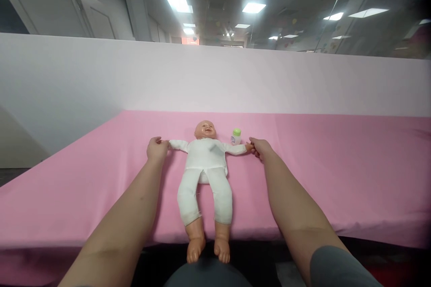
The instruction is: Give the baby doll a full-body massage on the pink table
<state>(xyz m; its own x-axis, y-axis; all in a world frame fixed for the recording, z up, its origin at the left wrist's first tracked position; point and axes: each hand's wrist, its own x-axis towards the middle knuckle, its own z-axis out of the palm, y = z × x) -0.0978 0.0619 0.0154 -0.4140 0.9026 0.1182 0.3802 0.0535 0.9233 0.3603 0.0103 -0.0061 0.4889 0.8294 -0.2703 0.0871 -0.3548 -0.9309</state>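
Note:
A baby doll (206,154) with a white cloth body lies on its back on the pink sheet, head away from me. Both its arms are stretched out sideways. My left hand (157,148) is closed around the doll's hand on the left, which is hidden by my fingers. On the other side, my right hand (261,148) pinches the doll's other hand (249,147), partly visible at my fingertips. The doll's bare feet (195,246) stick out past the near edge of the table. Close to my right hand stands a small clear bottle (235,139) with a green cap.
The pink sheet (336,166) covers a wide table. A white low wall (215,80) runs along its far side. Beyond are a door (101,15), glass panels and ceiling lights. My clothed body is just below the doll's feet.

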